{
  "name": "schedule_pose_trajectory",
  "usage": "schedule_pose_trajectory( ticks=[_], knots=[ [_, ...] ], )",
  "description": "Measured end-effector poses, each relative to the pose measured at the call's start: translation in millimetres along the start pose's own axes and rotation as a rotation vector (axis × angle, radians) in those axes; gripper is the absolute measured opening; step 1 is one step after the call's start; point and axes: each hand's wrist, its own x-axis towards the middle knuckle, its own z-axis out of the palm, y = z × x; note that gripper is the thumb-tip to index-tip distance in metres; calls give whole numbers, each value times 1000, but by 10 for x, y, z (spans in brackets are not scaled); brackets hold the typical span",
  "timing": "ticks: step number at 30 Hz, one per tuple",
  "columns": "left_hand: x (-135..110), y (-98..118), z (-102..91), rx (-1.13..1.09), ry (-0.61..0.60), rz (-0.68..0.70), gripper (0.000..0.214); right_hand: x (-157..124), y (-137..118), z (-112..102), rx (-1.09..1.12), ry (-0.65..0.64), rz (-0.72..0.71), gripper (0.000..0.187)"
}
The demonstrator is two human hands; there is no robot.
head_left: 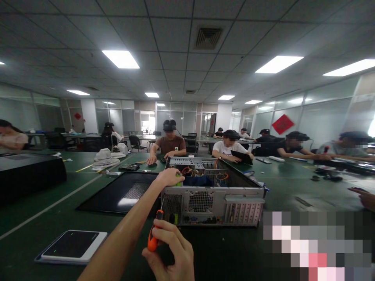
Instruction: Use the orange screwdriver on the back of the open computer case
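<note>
An opened computer case [215, 202] lies on its side in front of me, rear panel facing me and cables showing inside. My left hand [169, 178] is closed over its top edge at the left corner, beside a green label or part. Lower down, my right hand [175, 248] grips an orange and black screwdriver [152, 237] by the handle. The shaft points up at the left end of the rear panel; whether its tip touches a screw I cannot tell. Left of the case a black side panel [117, 195] lies flat.
A white device with a black top [72, 244] lies at the front left of the green table [38, 230]. White fans [105, 159] and a dark case [32, 171] stand farther left. Several people sit around; a co-worker's hand [365, 199] shows at the right edge.
</note>
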Motion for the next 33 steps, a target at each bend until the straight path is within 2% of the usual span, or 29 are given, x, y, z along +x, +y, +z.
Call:
schedule_pose_trajectory(
  ticks=[12,15,17,19,22,24,33],
  knots=[
    [19,-20,16,-7,7,4,48,-155,117,173,46,130,-3,26],
    [28,-36,29,-18,16,9,49,-160,116,182,68,204,-7,23],
    [26,-38,29,-23,20,12,47,-136,89,167,107,277,35,21],
    [20,-36,25,-30,22,18,46,-101,48,134,165,367,147,22],
    [11,-33,24,-44,27,17,46,-36,-8,23,258,517,328,25],
    [7,-33,27,-50,37,9,47,11,-15,-110,265,597,398,26],
    [-5,-30,26,-59,61,24,48,103,300,-869,-13,887,439,34]
  ],
)
